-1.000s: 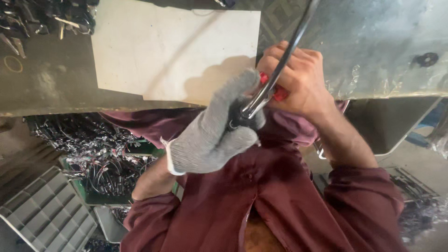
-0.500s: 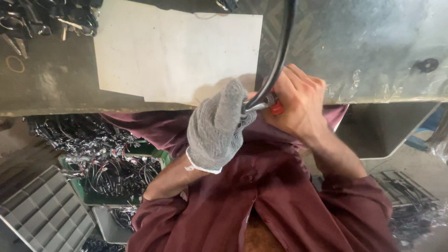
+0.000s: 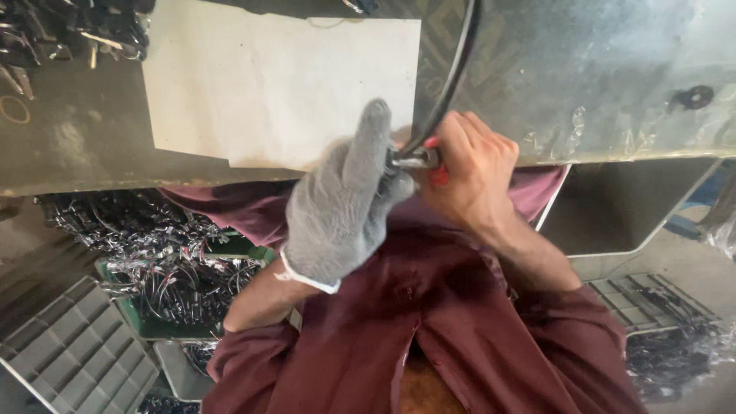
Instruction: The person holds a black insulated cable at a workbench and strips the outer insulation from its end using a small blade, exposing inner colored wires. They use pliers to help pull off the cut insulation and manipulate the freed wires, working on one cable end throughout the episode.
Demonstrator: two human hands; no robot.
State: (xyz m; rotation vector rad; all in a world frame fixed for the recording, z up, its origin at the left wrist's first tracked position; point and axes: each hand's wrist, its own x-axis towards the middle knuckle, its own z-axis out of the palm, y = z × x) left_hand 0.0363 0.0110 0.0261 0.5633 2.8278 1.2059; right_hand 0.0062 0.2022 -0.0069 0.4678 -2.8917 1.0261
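Note:
My left hand point(image 3: 345, 203), in a grey knit glove, grips the metal end fitting point(image 3: 409, 160) of a black cable point(image 3: 452, 73). The cable runs up and away over the metal workbench point(image 3: 598, 84). My bare right hand point(image 3: 469, 170) is closed around a red-handled tool point(image 3: 435, 170), pressed against the same fitting. Both hands meet at the bench's near edge, above my maroon shirt. The tool's working end is hidden between the hands.
A white sheet point(image 3: 284, 84) lies on the bench behind my hands. Bundles of black cables point(image 3: 161, 253) fill a green bin at lower left, with a grey ribbed tray point(image 3: 73, 356) beside it. Small metal parts point(image 3: 69, 34) sit at the bench's far left. More cables point(image 3: 667, 345) lie at lower right.
Both hands have shifted slightly left and up toward the bench edge. The cable has swung from a slant to nearly upright, and the gloved hand has turned with its fingers pointing up.

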